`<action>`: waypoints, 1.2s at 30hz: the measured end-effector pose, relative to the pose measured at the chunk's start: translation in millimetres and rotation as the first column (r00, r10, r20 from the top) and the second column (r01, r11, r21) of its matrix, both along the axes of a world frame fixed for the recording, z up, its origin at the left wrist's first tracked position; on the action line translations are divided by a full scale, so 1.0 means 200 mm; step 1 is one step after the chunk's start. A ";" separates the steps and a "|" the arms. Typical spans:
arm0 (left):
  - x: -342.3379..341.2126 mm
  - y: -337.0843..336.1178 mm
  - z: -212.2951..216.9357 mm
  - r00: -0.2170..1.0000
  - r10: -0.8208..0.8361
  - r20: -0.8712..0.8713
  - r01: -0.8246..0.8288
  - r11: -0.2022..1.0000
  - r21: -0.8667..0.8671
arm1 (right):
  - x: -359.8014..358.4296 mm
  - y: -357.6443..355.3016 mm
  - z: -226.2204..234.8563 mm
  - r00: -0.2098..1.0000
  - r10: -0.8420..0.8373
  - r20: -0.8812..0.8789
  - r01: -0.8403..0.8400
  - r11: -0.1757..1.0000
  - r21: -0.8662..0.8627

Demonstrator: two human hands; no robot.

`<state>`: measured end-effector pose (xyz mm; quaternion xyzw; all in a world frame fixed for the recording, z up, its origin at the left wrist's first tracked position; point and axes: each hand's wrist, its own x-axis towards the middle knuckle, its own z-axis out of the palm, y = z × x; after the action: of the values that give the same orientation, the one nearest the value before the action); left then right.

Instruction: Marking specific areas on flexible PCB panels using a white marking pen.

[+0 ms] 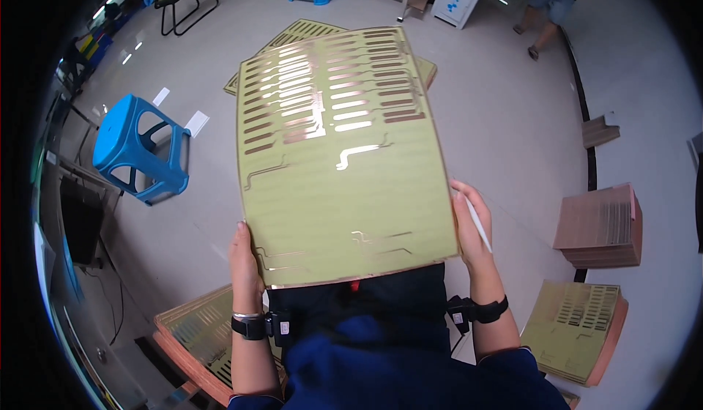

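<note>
The left hand [247,256] grips the board [344,201] by its left edge, near the bottom corner. The right hand [469,227] holds the right edge, along with a white stick [480,223]. Coppery strips fill the board's far half. Behind it, partly hidden, other boards [282,38] lie askew. A blue stool [139,146] stands left; two stacks, one pink-edged [597,227], one green-topped [567,348], sit right.

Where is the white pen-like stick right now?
In the head view, the white pen-like stick is right of centre, in the right hand, just outside the right edge of the yellow-green board.
</note>
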<state>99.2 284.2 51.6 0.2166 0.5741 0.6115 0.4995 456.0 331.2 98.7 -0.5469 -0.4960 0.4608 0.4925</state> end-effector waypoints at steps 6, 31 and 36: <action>-0.09 0.03 -0.21 0.984 0.011 -0.178 -0.021 0.998 -0.051 | -0.02 -0.03 -0.16 1.000 -0.018 0.002 0.018 1.000 0.023; -0.14 0.04 -0.25 0.888 0.006 -0.460 -0.123 0.967 -0.224 | 0.10 -0.10 -0.23 0.855 0.227 0.467 -0.449 0.775 0.445; -0.11 0.04 -0.23 0.871 0.005 -0.491 -0.138 0.962 -0.235 | 0.10 -0.09 -0.25 0.854 0.227 0.468 -0.453 0.769 0.452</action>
<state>77.1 292.8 6.1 0.2735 0.7645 0.4743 0.3403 476.3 313.2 49.4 -0.3616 -0.7858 0.2653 0.4259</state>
